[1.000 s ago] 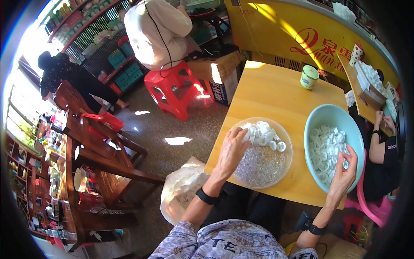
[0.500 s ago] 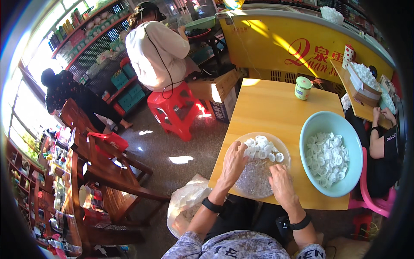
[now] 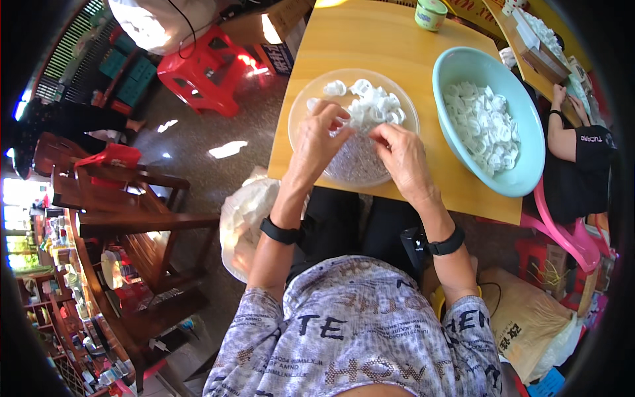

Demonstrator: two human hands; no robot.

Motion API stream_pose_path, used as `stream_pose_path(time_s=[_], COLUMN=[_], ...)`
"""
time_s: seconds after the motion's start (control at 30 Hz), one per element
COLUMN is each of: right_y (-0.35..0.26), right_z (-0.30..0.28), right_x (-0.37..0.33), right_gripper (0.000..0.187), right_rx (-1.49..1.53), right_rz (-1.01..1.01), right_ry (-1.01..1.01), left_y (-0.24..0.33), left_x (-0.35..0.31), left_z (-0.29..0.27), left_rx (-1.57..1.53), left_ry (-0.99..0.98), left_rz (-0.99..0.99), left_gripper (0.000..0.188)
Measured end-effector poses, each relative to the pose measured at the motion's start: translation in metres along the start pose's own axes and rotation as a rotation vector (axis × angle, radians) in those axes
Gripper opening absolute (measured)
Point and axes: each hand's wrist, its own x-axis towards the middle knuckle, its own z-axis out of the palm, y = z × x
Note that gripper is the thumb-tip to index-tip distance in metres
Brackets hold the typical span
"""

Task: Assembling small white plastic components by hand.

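A round clear plastic tray lies on the wooden table in front of me. White plastic ring-like pieces are heaped at its far side, and small clear bits cover its near part. Over the tray's left half, my left hand is closed, fingers curled, with a white plastic piece at the fingertips. My right hand hangs over the right half, thumb and forefinger pinched together close to the left hand's fingertips. Anything in that pinch is too small to make out.
A light blue basin of similar white pieces stands on the table's right. A green tin sits at the far edge. On the floor are a white bag, a red stool and wooden chairs. Someone sits at right.
My head has tilted down, so the scene sits higher in view. My hands have come closer together over the tray, and the white pieces are spread differently.
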Motion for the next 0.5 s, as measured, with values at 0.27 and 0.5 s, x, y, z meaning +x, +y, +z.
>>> stream_pose_path(time_s=[0.27,0.5], right_y=[-0.006,-0.003], right_z=[-0.003,-0.003], right_x=[-0.013,-0.013], right_gripper=[0.017,0.018], right_rx=[0.351,0.79], right_rz=[0.15,0.3], right_ry=[0.105,0.132], left_y=[0.002,0.028], left_x=[-0.021,-0.029], left_z=[0.002,-0.011], left_rx=[-0.12,0.013], left_ry=[0.112,0.081], left_rz=[-0.061,-0.107], left_gripper=[0.017,0.019])
